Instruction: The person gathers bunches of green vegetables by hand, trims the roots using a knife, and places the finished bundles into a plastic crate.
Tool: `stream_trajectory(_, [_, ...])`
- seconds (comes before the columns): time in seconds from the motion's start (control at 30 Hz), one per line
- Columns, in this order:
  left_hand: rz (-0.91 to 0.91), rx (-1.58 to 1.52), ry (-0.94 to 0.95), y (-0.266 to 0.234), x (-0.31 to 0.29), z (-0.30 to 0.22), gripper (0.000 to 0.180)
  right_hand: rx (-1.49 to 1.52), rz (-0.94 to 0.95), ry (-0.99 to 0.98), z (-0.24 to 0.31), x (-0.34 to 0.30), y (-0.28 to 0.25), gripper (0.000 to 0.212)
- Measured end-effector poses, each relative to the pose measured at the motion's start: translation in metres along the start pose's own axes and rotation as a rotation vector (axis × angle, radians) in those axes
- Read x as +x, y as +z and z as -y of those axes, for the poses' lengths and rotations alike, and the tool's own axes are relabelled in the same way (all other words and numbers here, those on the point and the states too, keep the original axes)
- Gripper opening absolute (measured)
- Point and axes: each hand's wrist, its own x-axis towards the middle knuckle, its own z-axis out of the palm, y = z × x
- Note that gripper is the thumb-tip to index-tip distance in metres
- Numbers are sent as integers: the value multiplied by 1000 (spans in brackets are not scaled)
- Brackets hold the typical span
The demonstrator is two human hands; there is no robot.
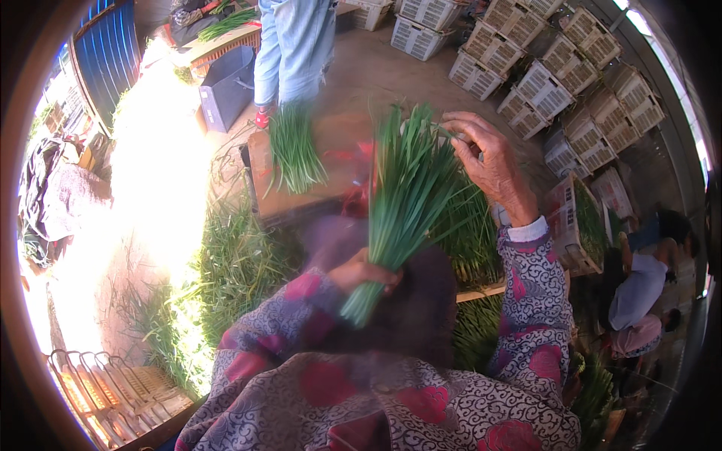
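Note:
A thick bunch of green garlic chives (406,180) stands tilted over my lap, pale stem ends low and leaf tips fanned upward. My left hand (366,272) is wrapped round its lower stems. Up beside the leaf tips, my right hand (489,161) has its fingers curled and pinched together; what lies between the fingertips is too small to make out. Beyond the bunch, a smaller bundle of chives (295,150) rests on a brown board (346,135). More loose chives (470,233) lie to the right of my lap, partly behind the held bunch.
A heap of grass-like trimmings (237,263) covers the floor at left. A person in light jeans (293,52) stands ahead, near a dark box (226,86). Stacked white plastic crates (545,90) fill the far right. More people (639,293) are at the right edge; a bamboo seat (124,391) is lower left.

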Motion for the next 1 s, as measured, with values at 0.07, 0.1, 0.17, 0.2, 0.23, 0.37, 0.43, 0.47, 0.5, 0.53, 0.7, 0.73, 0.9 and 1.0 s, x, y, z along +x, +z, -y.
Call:
stream_trajectory(0.07, [28, 41, 2, 0, 2, 2, 34, -161, 102, -137, -12, 12, -5, 26])
stream_trajectory(0.1, [44, 43, 3, -2, 2, 4, 33, -206, 115, -120, -13, 12, -2, 26])
stream_trajectory(0.17, [80, 49, 7, -7, 2, 7, 31, -297, 140, -86, -13, 10, 4, 27])
stream_trajectory(0.2, [61, 66, 9, -7, 1, 8, 31, -319, 187, -109, -15, 9, 6, 24])
stream_trajectory(0.23, [43, 84, 11, -6, -1, 8, 31, -340, 234, -132, -16, 9, 8, 22])
stream_trajectory(0.37, [8, 119, -13, 0, -2, 5, 30, -455, 288, -220, -44, -10, 25, 11])
stream_trajectory(0.43, [-37, 92, -18, -1, -3, 7, 30, -583, 275, -217, -43, -15, 39, 11])
stream_trajectory(0.47, [-59, 78, -20, 0, -3, 8, 29, -623, 266, -191, -50, -20, 50, 13])
stream_trajectory(0.5, [-66, 77, -22, -1, -3, 11, 30, -666, 258, -160, -59, -27, 61, 14])
stream_trajectory(0.53, [-67, 77, -28, -1, -3, 14, 30, -604, 176, -138, -74, -30, 61, 8])
stream_trajectory(0.7, [-120, 130, -59, 15, -14, -15, 35, 728, -400, 627, -132, -5, -13, 19])
stream_trajectory(0.73, [-124, 132, -49, 17, -19, -26, 36, 835, -450, 617, -116, -3, -22, 21])
stream_trajectory(0.9, [-115, 220, 66, -5, -44, -76, 41, 904, -287, 515, -14, -11, -36, 22])
stream_trajectory(1.0, [-220, 261, 114, -4, -65, -97, 42, 523, 411, 38, 73, -28, 1, 25])
